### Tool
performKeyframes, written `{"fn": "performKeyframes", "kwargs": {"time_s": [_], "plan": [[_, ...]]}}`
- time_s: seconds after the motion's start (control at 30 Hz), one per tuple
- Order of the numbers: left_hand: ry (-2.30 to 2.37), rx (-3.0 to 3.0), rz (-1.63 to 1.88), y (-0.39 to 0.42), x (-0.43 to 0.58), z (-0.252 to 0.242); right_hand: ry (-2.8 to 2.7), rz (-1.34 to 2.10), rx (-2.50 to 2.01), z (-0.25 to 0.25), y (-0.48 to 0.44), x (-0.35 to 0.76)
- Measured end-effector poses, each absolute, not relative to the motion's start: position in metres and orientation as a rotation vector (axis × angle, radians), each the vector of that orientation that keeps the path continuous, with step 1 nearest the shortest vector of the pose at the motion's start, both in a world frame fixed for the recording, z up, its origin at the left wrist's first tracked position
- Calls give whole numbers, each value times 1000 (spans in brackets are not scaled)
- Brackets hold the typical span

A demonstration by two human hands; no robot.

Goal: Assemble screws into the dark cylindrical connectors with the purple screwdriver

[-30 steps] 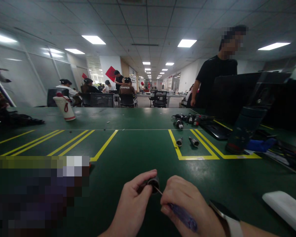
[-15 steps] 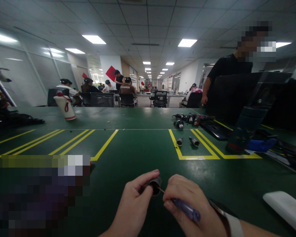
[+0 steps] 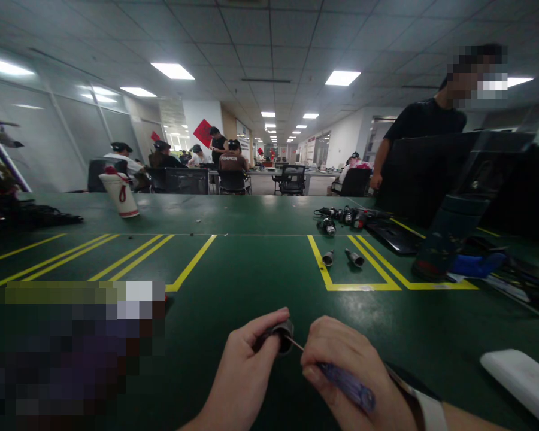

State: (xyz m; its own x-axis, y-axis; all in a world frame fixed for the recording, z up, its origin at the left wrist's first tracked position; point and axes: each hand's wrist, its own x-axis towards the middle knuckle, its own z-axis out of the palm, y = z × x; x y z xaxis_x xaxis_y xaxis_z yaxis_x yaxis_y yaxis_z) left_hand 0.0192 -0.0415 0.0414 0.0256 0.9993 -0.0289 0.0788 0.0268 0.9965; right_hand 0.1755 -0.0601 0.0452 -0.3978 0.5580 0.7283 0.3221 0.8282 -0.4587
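Observation:
Near the front of the green table, my left hand (image 3: 250,365) is closed around a dark, hollow metal cup-shaped part (image 3: 285,339), its open mouth turned to the right. My right hand (image 3: 348,359) grips a screwdriver (image 3: 347,385) by its clear purple handle. The thin shaft points left into the mouth of the part; its tip is hidden inside. Two similar hollow metal parts, one on the left (image 3: 327,258) and one on the right (image 3: 354,258), lie within a yellow-taped box farther off.
Several black and silver cabled pieces (image 3: 327,225) lie behind the taped box. A dark bottle (image 3: 451,236) and a blue object (image 3: 480,263) stand at right, a white object (image 3: 516,383) nearer. A white cup (image 3: 120,194) is far left. A person (image 3: 424,123) stands behind the monitor.
My right hand has drawn slightly right with the screwdriver, so more of the shaft shows outside the part. My left hand stays in place. The standing person has shifted a little right.

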Motion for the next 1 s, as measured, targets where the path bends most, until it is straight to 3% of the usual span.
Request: {"fn": "performKeyframes", "kwargs": {"time_s": [0.73, 1.0], "plan": [[1252, 1210, 1122, -41, 19, 40, -2048, 174, -695, 42, -61, 176], [1145, 1095, 1146, -40, 20, 36, -2167, 40, -517, 50, -54, 177]]}}
